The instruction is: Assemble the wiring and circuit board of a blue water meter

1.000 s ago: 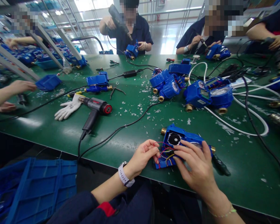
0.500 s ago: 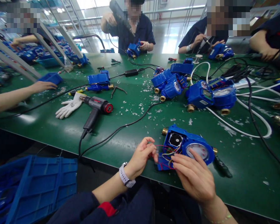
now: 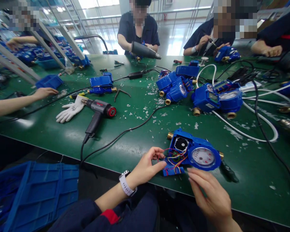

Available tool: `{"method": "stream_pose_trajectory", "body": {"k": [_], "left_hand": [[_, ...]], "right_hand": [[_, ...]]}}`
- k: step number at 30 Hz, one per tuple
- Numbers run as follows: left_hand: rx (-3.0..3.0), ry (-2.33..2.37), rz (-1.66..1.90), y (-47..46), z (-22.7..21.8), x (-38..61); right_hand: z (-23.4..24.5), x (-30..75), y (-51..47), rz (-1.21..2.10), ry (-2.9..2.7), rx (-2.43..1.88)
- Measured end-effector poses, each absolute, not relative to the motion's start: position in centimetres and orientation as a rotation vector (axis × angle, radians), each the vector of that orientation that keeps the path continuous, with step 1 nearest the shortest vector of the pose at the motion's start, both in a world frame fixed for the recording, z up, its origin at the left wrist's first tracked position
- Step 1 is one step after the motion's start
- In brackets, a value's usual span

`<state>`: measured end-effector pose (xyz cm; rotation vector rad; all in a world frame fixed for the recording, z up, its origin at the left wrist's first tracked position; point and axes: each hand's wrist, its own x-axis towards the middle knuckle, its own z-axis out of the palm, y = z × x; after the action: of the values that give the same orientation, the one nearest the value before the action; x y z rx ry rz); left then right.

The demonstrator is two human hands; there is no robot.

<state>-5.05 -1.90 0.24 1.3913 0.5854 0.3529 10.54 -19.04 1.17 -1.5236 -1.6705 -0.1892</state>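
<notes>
The blue water meter (image 3: 205,156) lay on the near right part of the green table (image 3: 132,141), its dial facing up and its square compartment uncovered, with brass fittings at both ends. Thin red, yellow and white wires (image 3: 176,158) spilled from the compartment toward a small blue cover (image 3: 173,171) on its near side. The left hand (image 3: 151,164) was at the left of these wires, its fingers curled and the thumb slightly apart; whether it pinched a wire could not be told. The right hand (image 3: 211,190) hovered just nearer than the meter, fingers loosely extended, thumb spread away, nothing visible in its grasp. A dark green handle (image 3: 228,170) lay by the meter's right end. Farther left, a black heat gun (image 3: 99,111) lay beside a white glove (image 3: 71,111). More blue meters (image 3: 217,98) stood at the far right among white tubing (image 3: 272,124); across the table, a co-worker (image 3: 137,30) held another heat gun (image 3: 145,50).
</notes>
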Motion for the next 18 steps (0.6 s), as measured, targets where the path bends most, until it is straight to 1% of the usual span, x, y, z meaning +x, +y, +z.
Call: {"method": "stream_pose_trajectory", "body": {"k": [3, 5, 9, 15, 18], "left_hand": [[1.588, 0.568, 0.232, -1.8, 0.6, -5.0], [1.584, 0.553, 0.182, -1.7, 0.7, -4.7], [1.341, 0.552, 0.179, -1.7, 0.8, -3.9], [0.893, 0.51, 0.329, -2.3, 1.1, -3.1], [0.836, 0.564, 0.349, -2.4, 1.0, -3.0]], "right_hand": [[0.5, 9.9, -18.9, -0.084, -1.637, -1.604], [0.1, 9.5, -18.9, -0.023, -1.628, -1.623], [-0.3, 8.9, -19.0, 0.032, -1.575, -1.616], [-0.5, 7.9, -19.6, 0.05, -1.485, -1.636], [-0.9, 7.4, -19.6, 0.08, -1.444, -1.683]]}}
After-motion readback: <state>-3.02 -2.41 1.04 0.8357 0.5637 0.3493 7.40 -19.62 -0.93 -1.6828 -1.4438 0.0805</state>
